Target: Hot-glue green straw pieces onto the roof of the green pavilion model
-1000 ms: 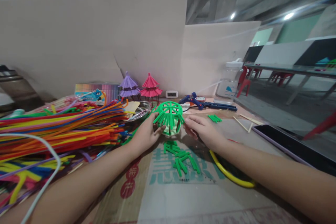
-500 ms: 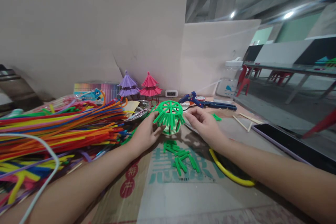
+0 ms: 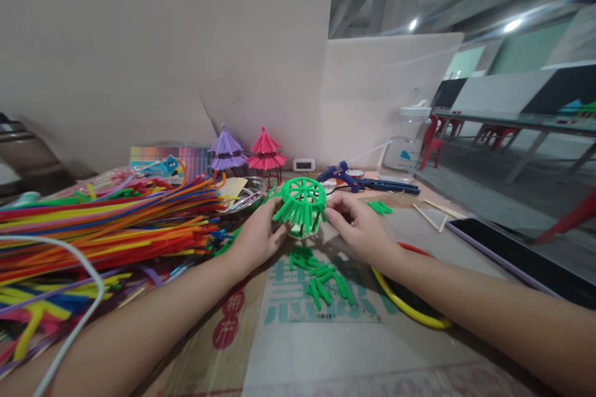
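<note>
A small green pavilion model [image 3: 303, 201] made of pipe cleaners stands in front of me, with a ring-and-spoke top, sloping roof strips and a pale base on thin posts. My left hand [image 3: 263, 229] is closed on its left side, thumb low near the base. At the roof's right edge, my right hand [image 3: 356, 223] pinches a green strip; its fingertips partly hide where the strip joins. Several cut green pipe-cleaner pieces [image 3: 321, 276] lie on the table just below the model. A few more green pieces [image 3: 380, 207] rest to the right, beyond my right hand.
Bundles of coloured pipe cleaners [image 3: 116, 217] fill the left side. Behind are purple [image 3: 226, 152] and pink [image 3: 265, 152] pavilions, a small clock [image 3: 304, 165], a blue glue gun [image 3: 339, 175] and a clear bottle [image 3: 404, 146]. A phone [image 3: 516, 254] and a yellow tube [image 3: 410, 313] lie right.
My right hand has shifted left, bringing its fingertips to the roof's right edge. More of the green pieces beyond it now show. The left hand stays on the model.
</note>
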The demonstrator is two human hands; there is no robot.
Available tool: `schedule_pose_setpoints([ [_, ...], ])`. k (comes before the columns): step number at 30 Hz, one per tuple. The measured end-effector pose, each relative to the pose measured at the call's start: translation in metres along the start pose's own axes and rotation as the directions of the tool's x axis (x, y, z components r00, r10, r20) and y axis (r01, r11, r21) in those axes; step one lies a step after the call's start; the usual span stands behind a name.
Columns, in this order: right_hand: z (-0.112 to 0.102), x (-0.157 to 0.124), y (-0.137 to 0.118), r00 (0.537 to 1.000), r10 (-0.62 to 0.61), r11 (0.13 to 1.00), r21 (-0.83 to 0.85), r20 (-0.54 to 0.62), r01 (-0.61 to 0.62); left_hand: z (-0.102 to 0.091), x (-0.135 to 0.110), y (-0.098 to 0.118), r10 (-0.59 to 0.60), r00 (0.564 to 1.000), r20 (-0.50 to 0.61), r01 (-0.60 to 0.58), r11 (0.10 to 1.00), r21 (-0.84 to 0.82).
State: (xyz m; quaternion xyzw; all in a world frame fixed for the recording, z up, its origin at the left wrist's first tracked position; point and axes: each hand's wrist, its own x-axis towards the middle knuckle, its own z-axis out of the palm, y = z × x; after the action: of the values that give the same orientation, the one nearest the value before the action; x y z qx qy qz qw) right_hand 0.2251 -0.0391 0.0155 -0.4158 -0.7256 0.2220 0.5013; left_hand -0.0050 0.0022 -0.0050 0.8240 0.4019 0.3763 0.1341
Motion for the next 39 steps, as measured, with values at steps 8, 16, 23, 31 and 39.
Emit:
schedule_pose_setpoints([
  [8, -0.003, 0.002, -0.003, 0.985, 0.152, 0.981, 0.131, -0.085, -0.141, 0.002, 0.0, -0.004, -0.019, 1.0, 0.002, 0.019, 0.996, -0.089],
  [16, -0.007, 0.012, 0.017, 0.937, 0.336, 0.915, 0.271, -0.099, -0.3, 0.001, 0.002, -0.005, -0.052, 0.998, 0.027, 0.053, 0.998, -0.024],
  [23, -0.003, 0.007, 0.011, 0.981, 0.17, 0.959, 0.246, -0.094, -0.143, 0.002, 0.001, -0.005, -0.018, 1.0, 0.0, 0.018, 0.992, -0.121],
  [31, 0.0, -0.004, 0.0, 0.998, 0.012, 0.998, 0.066, -0.059, -0.008, 0.002, -0.001, -0.004, -0.015, 1.0, -0.004, 0.014, 0.991, -0.133],
  [39, 0.0, 0.0, 0.005, 0.997, 0.063, 0.994, 0.09, -0.039, -0.059, 0.003, 0.0, -0.009, 0.016, 1.0, 0.0, -0.016, 1.0, -0.006],
])
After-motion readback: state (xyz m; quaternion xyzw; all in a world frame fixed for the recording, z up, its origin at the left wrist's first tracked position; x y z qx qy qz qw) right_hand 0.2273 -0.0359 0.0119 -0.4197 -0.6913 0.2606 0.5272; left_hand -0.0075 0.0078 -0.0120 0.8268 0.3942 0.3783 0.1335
